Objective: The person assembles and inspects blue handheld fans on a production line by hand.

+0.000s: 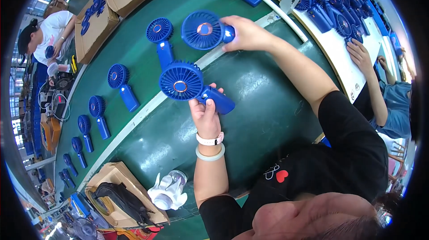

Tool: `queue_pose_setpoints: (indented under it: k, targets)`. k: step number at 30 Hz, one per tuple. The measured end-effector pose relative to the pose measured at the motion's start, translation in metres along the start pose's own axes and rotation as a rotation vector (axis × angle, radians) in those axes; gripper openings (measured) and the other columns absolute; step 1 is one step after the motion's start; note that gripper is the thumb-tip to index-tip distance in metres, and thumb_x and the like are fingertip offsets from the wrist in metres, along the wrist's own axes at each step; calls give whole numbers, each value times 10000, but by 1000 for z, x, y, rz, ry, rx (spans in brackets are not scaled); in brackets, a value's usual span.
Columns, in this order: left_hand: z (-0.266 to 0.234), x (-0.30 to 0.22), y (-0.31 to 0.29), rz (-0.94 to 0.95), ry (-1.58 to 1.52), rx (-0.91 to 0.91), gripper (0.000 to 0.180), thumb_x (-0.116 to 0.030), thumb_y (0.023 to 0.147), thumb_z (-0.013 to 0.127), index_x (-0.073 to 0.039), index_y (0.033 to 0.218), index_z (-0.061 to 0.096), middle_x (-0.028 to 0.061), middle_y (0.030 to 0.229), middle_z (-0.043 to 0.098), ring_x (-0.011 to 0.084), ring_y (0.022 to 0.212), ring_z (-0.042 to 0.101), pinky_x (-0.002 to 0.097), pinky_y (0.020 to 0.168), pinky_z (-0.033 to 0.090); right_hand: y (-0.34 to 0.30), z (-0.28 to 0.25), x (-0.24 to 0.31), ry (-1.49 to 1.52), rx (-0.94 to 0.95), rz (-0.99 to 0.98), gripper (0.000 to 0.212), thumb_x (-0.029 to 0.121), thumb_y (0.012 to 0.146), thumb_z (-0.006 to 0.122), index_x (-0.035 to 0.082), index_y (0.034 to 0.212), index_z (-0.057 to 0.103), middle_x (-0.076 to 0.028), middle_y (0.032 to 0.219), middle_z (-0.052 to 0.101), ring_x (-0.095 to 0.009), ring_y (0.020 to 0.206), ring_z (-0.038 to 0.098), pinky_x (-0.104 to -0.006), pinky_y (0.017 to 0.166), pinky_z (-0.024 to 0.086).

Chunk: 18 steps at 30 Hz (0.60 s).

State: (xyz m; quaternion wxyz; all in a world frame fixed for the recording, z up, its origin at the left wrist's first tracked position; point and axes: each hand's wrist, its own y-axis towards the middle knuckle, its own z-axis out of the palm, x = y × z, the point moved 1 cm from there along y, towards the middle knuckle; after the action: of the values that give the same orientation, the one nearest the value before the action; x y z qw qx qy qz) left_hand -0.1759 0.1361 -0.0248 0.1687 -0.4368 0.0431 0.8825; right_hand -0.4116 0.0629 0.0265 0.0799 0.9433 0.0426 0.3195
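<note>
My left hand [205, 114] is closed round the handle of a blue handheld fan [172, 78], whose round head points to the left over the metal rail. Farther out, my right hand [246, 34] grips a second blue handheld fan [195, 35] by its handle. The blades of that second fan look smeared, while the ribs of the left-hand fan show clearly. Just beyond the two held fans, another blue fan [159, 30] lies on the green belt [147, 68]. My right fingers partly hide the handle they grip.
More fans [117, 77] lie in a row along the belt. Cardboard boxes [96, 32] stand beyond it, near a person in white. At right, a co-worker's hand touches fans piled on a white table [357, 57]. A box [129, 177] and a white petal-shaped object [166, 193] are near left.
</note>
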Motion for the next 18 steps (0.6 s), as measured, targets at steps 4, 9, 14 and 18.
queue_pose_setpoints:
  k: [4, 9, 14, 18]
  targets:
    - [-2, -2, -2, 33, -1, 16, 440, -118, 866, 575, -71, 1244, 356, 160, 1175, 509, 284, 986, 572, 439, 843, 491, -28, 14, 27, 975, 243, 228, 608, 258, 732, 755, 7, 1175, 422, -49, 914, 534, -114, 820, 538, -254, 750, 459]
    - [-1, -1, -2, 35, -56, 3, 483, -115, 858, 590, -119, 1257, 318, 141, 1170, 497, 273, 979, 574, 477, 809, 503, -52, 42, 26, 1167, 307, 306, 473, 127, 866, 582, -27, 1259, 369, -105, 1060, 539, -144, 954, 522, -288, 862, 440]
    - [-4, 0, -3, -17, -84, 49, 529, -89, 835, 620, -200, 1245, 306, 113, 1101, 508, 255, 961, 579, 460, 676, 550, -57, 53, 24, 1317, 300, 273, 432, 13, 840, 549, -33, 1238, 390, -108, 1078, 551, -154, 992, 540, -298, 901, 424]
    - [-6, 2, -3, -75, -96, 44, 448, -56, 800, 654, -128, 1169, 411, 73, 1026, 534, 213, 887, 565, 395, 614, 546, -56, 54, 23, 1333, 258, 238, 411, 6, 828, 564, -12, 1211, 417, -101, 1053, 570, -166, 972, 567, -309, 884, 445]
